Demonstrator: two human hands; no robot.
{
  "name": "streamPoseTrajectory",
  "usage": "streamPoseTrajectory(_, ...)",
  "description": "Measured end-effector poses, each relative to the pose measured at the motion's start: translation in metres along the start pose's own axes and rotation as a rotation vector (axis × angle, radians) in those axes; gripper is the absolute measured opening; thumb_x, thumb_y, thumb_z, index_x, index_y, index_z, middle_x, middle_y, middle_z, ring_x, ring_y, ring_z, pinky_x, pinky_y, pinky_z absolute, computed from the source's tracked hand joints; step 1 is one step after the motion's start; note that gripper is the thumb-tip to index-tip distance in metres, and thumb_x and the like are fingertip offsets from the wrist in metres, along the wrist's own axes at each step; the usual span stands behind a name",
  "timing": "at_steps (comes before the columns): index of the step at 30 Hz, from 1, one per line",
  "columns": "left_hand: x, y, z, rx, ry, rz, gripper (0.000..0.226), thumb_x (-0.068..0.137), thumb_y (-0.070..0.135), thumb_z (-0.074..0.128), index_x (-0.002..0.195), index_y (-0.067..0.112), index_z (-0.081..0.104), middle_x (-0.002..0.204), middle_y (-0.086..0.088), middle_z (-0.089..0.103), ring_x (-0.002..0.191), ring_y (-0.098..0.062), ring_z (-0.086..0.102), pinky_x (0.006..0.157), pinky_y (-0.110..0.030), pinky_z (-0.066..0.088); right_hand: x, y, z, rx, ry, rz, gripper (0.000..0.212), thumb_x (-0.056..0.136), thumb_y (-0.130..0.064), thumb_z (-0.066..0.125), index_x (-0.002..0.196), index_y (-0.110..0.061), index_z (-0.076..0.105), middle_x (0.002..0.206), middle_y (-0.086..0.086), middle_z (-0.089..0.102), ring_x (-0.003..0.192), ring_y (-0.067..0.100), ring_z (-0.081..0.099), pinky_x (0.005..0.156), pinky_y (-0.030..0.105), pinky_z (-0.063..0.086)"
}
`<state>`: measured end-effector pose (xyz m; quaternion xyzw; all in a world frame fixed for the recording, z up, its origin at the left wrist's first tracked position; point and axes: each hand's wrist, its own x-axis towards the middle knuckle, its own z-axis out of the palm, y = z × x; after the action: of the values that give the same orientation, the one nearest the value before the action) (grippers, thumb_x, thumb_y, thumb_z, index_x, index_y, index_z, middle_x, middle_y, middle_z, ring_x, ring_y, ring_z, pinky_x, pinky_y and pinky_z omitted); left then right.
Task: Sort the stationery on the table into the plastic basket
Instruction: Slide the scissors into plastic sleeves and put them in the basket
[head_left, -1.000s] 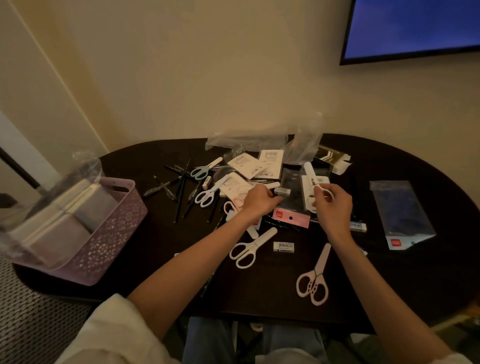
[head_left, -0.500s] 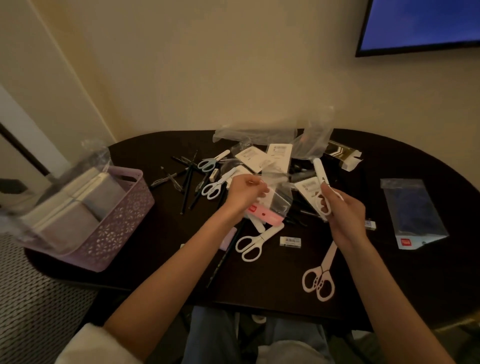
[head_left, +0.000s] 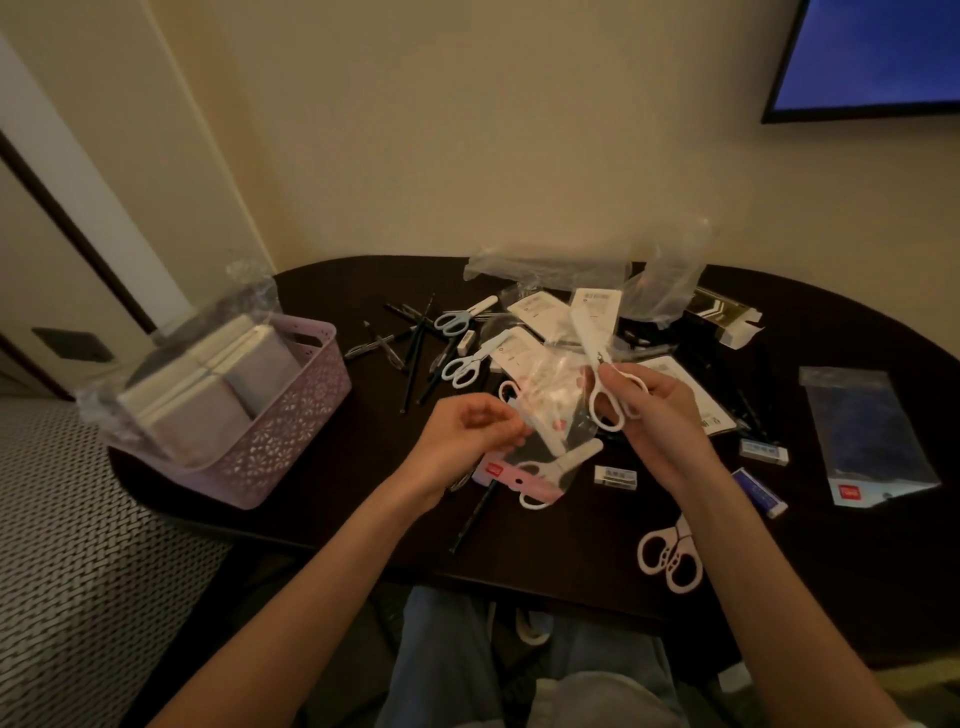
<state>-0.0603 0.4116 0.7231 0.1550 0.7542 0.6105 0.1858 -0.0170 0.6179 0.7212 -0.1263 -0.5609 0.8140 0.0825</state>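
Observation:
My right hand (head_left: 655, 410) grips a pair of white scissors (head_left: 602, 379) by the handles, blade pointing up and away. My left hand (head_left: 467, 436) pinches a clear plastic sleeve with a pink header (head_left: 524, 470), lifted above the dark table (head_left: 332, 467); the scissors' blade sits at the sleeve's upper edge. The lilac plastic basket (head_left: 283, 431) stands at the table's left end, holding bagged notebooks (head_left: 197, 384). More scissors lie about: a white pair (head_left: 558, 470) under the sleeve, a pink pair (head_left: 670, 558) near the front edge, two blue-handled pairs (head_left: 462, 366).
Black pens (head_left: 410, 348) are scattered behind the basket. Erasers (head_left: 615, 475) lie right of centre. A bagged dark item (head_left: 865, 431) lies at the right. Empty plastic bags (head_left: 550, 267) and paper cards (head_left: 540, 312) crowd the back. A wall screen (head_left: 878, 52) hangs upper right.
Both hands lifted off the table and came toward me. The left raised the clear sleeve; the right brought the white scissors up next to it. The view tilted left.

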Motion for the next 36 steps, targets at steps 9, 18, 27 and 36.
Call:
streamPoseTrajectory(9,-0.030,0.041,-0.011,-0.150,0.038,0.237,0.043,0.087,0.001,0.064,0.127,0.015,0.055,0.102,-0.009,0.073,0.096,-0.017,0.071,0.077,-0.023,0.056,-0.032,-0.005,0.024,-0.283,-0.127,-0.219,0.031,0.072,-0.023,0.072,0.095,-0.003,0.072,0.091,0.016,0.073,0.091,0.035,0.069,0.082,0.044,0.055)
streamPoseTrajectory(18,-0.034,0.028,-0.019,-0.069,0.134,0.335,0.028,0.090,-0.001,0.060,0.115,0.011,0.067,0.110,-0.003,0.071,0.102,-0.014,0.068,0.080,-0.024,0.055,-0.047,-0.002,0.032,-0.302,-0.269,-0.192,0.010,0.081,-0.002,0.066,0.087,-0.008,0.071,0.076,0.001,0.075,0.071,0.008,0.070,0.062,0.015,0.053)
streamPoseTrajectory(27,-0.035,0.022,-0.024,-0.186,0.281,0.195,0.011,0.092,0.008,0.060,0.099,0.006,0.068,0.092,-0.007,0.074,0.086,-0.016,0.072,0.069,-0.023,0.058,-0.048,0.000,0.034,-0.464,-0.318,-0.188,0.014,0.077,-0.004,0.073,0.085,-0.014,0.074,0.093,0.002,0.075,0.087,0.011,0.069,0.074,0.020,0.054)
streamPoseTrajectory(36,-0.047,0.022,-0.034,-0.228,0.381,0.134,0.005,0.091,0.007,0.062,0.088,0.007,0.066,0.090,-0.013,0.075,0.087,-0.024,0.072,0.083,-0.037,0.056,-0.063,-0.040,0.040,-0.728,-0.168,-0.528,0.016,0.070,-0.019,0.078,0.081,-0.029,0.070,0.077,-0.013,0.072,0.074,0.004,0.067,0.063,0.012,0.052)
